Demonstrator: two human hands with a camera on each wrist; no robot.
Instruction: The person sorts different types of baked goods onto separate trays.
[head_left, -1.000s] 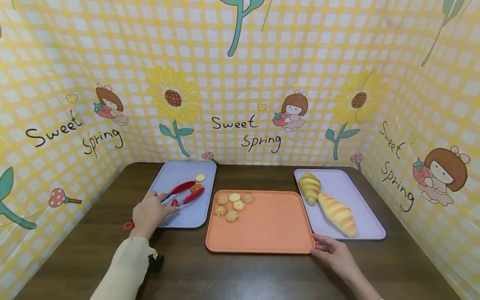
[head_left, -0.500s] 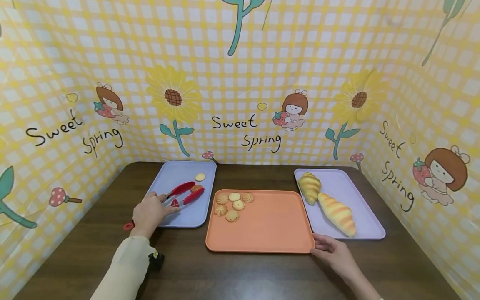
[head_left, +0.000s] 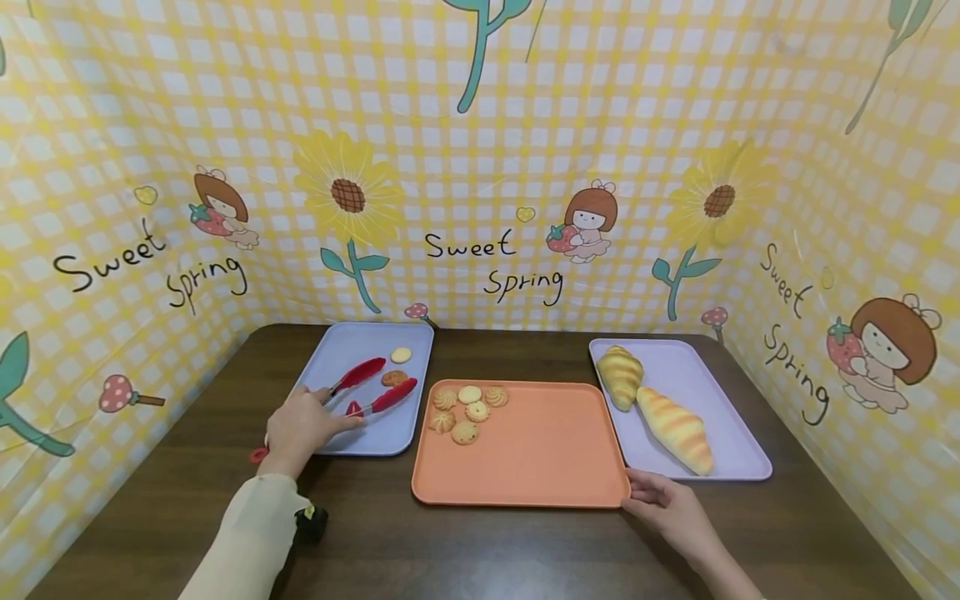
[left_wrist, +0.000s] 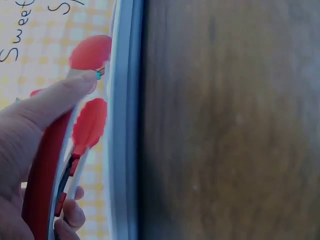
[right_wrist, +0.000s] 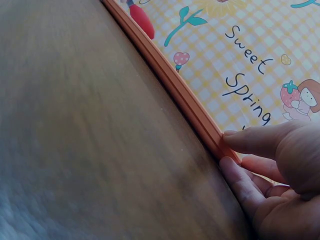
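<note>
My left hand (head_left: 300, 427) grips red-tipped tongs (head_left: 382, 397) over the blue tray (head_left: 322, 354). The tong tips stand apart, one on each side of a brown cookie (head_left: 394, 378). A pale round cookie (head_left: 401, 356) lies just behind it. In the left wrist view, thumb and fingers wrap the red handle (left_wrist: 47, 175). My right hand (head_left: 672, 510) pinches the front right corner of the orange tray (head_left: 525, 467), thumb above and fingers below, as the right wrist view also shows. Several cookies (head_left: 465, 432) are grouped at that tray's back left.
To the right, a lilac tray (head_left: 727, 417) bears two striped bread pieces, one croissant-shaped (head_left: 620, 377) and one longer loaf (head_left: 675, 429). All three trays sit on a dark wooden table (head_left: 450, 550). A yellow checked cloth (head_left: 480, 167) surrounds the back and sides.
The tong tips have spread wider around the brown cookie, which shows more fully now. My right hand keeps its place on the orange tray's corner.
</note>
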